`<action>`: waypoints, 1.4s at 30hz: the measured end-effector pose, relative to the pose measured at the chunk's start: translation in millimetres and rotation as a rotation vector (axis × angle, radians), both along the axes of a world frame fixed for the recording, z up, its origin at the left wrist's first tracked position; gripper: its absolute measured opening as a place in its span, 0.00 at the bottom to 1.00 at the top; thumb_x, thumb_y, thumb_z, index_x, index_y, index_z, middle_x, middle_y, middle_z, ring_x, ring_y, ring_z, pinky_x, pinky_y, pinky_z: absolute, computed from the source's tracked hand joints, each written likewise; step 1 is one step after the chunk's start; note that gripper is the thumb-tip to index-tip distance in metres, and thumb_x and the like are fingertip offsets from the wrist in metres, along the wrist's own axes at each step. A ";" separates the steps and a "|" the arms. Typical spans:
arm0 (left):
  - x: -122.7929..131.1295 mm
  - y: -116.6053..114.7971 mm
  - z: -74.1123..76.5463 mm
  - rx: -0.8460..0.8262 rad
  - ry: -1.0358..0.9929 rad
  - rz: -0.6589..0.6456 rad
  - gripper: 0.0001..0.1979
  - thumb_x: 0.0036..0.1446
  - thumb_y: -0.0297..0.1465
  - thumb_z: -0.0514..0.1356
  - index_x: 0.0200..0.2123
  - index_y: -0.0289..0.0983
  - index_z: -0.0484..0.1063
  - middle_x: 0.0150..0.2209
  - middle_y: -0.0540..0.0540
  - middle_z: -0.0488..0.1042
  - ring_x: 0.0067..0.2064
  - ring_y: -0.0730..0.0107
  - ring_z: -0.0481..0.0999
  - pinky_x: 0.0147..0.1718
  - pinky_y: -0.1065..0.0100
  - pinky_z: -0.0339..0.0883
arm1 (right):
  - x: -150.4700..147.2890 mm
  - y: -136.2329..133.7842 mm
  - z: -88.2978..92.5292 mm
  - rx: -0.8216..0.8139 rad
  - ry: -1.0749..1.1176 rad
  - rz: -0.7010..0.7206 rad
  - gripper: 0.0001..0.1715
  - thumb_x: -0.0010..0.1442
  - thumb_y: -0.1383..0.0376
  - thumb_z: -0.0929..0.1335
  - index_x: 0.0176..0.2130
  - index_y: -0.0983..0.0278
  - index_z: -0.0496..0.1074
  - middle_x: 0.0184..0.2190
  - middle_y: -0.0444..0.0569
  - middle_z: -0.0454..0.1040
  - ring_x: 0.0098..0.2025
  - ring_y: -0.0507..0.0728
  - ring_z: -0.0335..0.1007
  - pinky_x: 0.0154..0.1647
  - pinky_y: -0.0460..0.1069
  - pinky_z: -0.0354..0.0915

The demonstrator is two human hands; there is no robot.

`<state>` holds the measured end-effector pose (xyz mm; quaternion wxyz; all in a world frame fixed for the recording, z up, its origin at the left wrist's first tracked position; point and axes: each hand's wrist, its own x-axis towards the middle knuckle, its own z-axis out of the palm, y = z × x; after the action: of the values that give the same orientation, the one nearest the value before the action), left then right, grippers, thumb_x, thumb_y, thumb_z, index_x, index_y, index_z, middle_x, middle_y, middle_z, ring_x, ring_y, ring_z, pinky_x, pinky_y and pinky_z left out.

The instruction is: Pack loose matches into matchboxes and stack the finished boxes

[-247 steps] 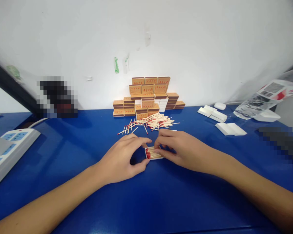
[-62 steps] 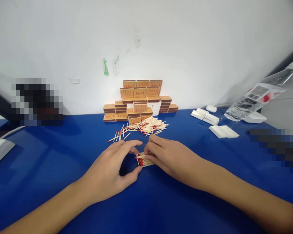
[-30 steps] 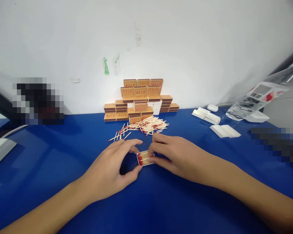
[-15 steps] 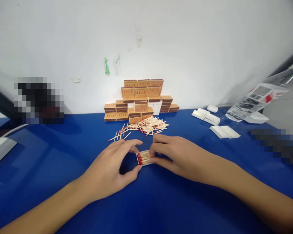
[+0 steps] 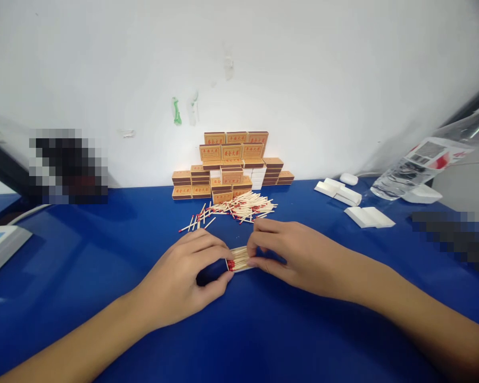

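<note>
A small white matchbox tray (image 5: 239, 259) packed with red-tipped matches lies on the blue table (image 5: 104, 255), between both hands. My left hand (image 5: 183, 279) curls round its left end, thumb and forefinger pinched at the red tips. My right hand (image 5: 291, 252) grips the tray's right end with bent fingers. Just beyond the hands lies a loose heap of matches (image 5: 239, 208). Behind it, against the white wall, stands a stack of orange matchboxes (image 5: 231, 165).
White empty trays (image 5: 369, 217) and white sleeves (image 5: 337, 191) lie at the right, near a tilted clear plastic bottle (image 5: 423, 162). A white power strip (image 5: 0, 247) sits at the left edge. Blurred patches cover spots at the left wall and right edge.
My left forefinger has come down onto the red tips at the tray's left end, closing the gap. The right hand has stayed at the tray's right end.
</note>
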<state>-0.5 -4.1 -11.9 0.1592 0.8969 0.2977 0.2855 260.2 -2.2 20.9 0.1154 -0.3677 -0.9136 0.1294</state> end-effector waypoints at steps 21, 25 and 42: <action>1.1 -1.0 1.7 0.069 0.017 -0.051 0.10 0.68 0.26 0.62 0.50 0.40 0.79 0.50 0.43 0.79 0.52 0.60 0.77 0.54 0.56 0.74 | -10.8 -0.8 -5.8 0.101 -0.047 -0.094 0.09 0.73 0.67 0.65 0.39 0.64 0.73 0.40 0.50 0.75 0.30 0.53 0.68 0.33 0.50 0.59; 0.3 0.1 3.1 0.077 0.050 -0.080 0.13 0.70 0.27 0.61 0.55 0.42 0.78 0.53 0.43 0.78 0.53 0.60 0.77 0.54 0.56 0.74 | -9.5 -0.2 -8.1 0.107 -0.035 -0.098 0.09 0.73 0.67 0.65 0.40 0.65 0.74 0.40 0.51 0.75 0.30 0.53 0.68 0.32 0.50 0.59; -3.7 -3.7 0.4 0.143 0.104 -0.080 0.15 0.72 0.30 0.60 0.58 0.44 0.78 0.59 0.39 0.75 0.57 0.55 0.77 0.56 0.49 0.76 | 96.7 110.5 25.2 -0.179 0.500 -0.790 0.13 0.61 0.56 0.76 0.32 0.63 0.79 0.30 0.49 0.76 0.31 0.54 0.67 0.33 0.50 0.61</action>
<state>-4.2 -7.8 -11.5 0.0903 0.9308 0.2481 0.2526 356.9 108.3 46.1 0.3401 -0.6529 -0.6334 0.2384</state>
